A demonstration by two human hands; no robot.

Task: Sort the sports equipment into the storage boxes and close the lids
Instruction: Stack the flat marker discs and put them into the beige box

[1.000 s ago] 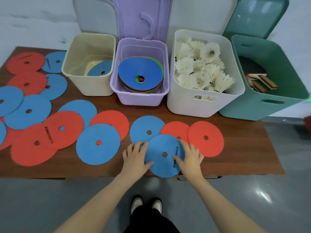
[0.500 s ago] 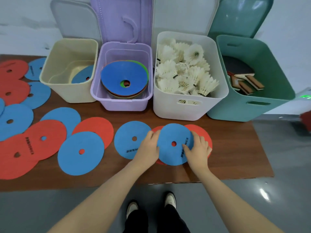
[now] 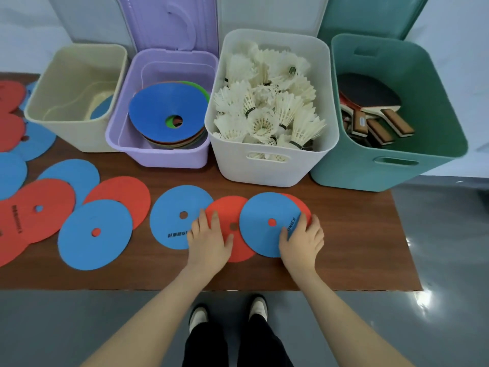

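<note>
Brown table (image 3: 370, 247) w/ four open bins along back edge: teal bin (image 3: 383, 176) w/ ping-pong paddles (image 3: 370, 102), white bin (image 3: 264, 170) w/ shuttlecocks (image 3: 267, 107), purple bin (image 3: 158, 154) w/ stacked discs, blue on top (image 3: 169, 109), beige bin (image 3: 68, 80) at far L. Loose red & blue discs spread over L side. Blue disc (image 3: 264, 223) laid over red disc (image 3: 225, 229) at front centre. R hand (image 3: 301, 242) pressed on blue disc edge, fingers slightly bent, whether edge is pinched not discernible. L hand (image 3: 209, 242) laid flat on red disc, fingers straight.

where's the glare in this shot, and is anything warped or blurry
Head view: glare spots on the glossy floor at lower right; wide-angle lens bows the green box and table edge outward; hands and the blue disc stay sharp.
</note>
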